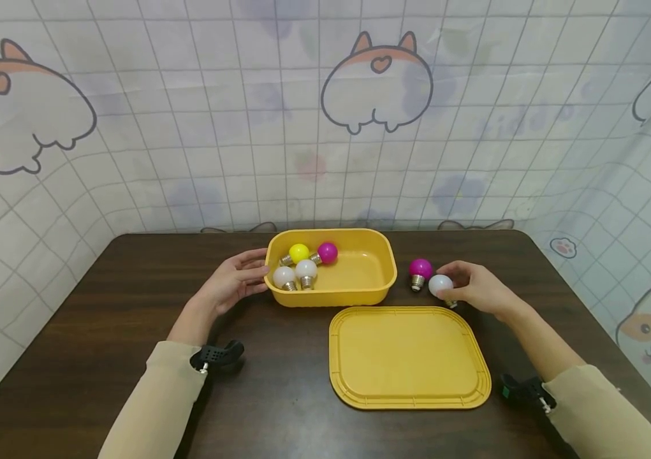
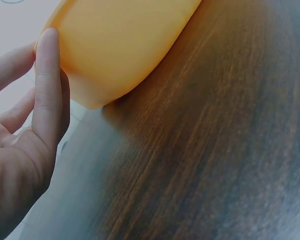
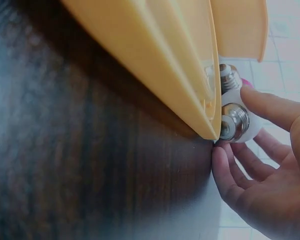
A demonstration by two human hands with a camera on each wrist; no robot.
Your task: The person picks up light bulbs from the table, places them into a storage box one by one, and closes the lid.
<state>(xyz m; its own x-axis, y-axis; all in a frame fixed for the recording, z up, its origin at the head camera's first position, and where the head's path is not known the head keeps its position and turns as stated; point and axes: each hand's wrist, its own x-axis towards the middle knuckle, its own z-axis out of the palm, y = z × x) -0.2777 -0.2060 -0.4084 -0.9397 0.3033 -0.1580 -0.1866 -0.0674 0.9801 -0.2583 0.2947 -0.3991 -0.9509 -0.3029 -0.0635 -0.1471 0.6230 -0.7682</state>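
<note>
My left hand [image 1: 239,280] rests its nearly straight fingers against the left end of a yellow plastic box [image 1: 359,297]; in the left wrist view its fingers [image 2: 47,85] touch the box wall near the rim. Inside the box, at its left, lie a yellow bulb [image 1: 299,253], a magenta bulb [image 1: 328,253] and two white bulbs [image 1: 305,269]. My right hand [image 1: 477,288] holds another white bulb [image 1: 440,285] between thumb and curled fingers, beside the box's right end. The right wrist view shows this bulb's metal screw base [image 3: 235,122] close to the lid's edge.
A second magenta bulb [image 1: 420,269] lies on the table just left of the held one. In front of the box a flat yellow lid [image 1: 408,357] lies on the dark wooden table [image 1: 279,382]. Behind the table hangs a tile-patterned cloth [image 1: 279,127].
</note>
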